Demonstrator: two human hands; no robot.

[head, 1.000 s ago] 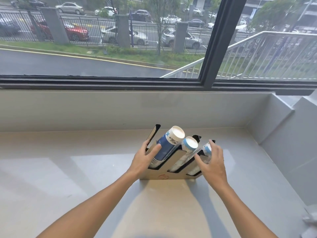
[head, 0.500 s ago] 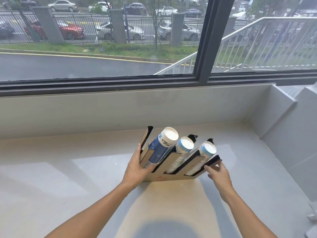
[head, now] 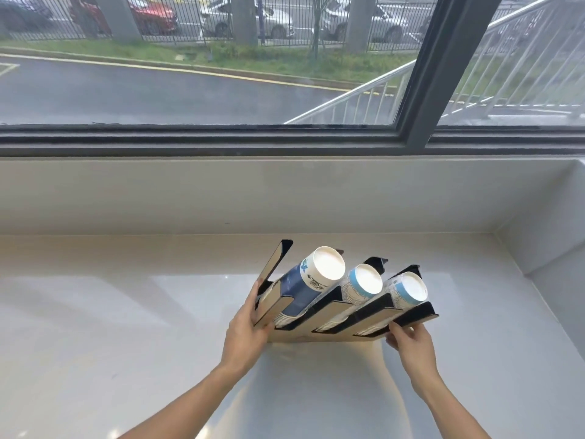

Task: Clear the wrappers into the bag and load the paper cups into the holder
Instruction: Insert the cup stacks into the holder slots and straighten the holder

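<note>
A slotted cup holder [head: 329,312] of black and tan panels rests on the pale counter [head: 126,327], tilted toward the window. Three stacks of paper cups lie in its slots: a dark blue stack [head: 308,286] on the left, a white and light-blue stack [head: 364,285] in the middle, and another white and blue stack [head: 408,291] on the right. My left hand [head: 247,327] grips the holder's left end panel. My right hand [head: 408,340] grips its lower right corner. No wrappers and no bag are in view.
A grey ledge and wall [head: 285,194] run behind the counter under a wide window [head: 221,74]. On the right a stepped grey block [head: 554,248] closes off the counter's corner.
My right hand dropped from the right cup stack to the holder's lower right corner. The holder has swung a little, its right end farther out. The view has tilted down and closer.
</note>
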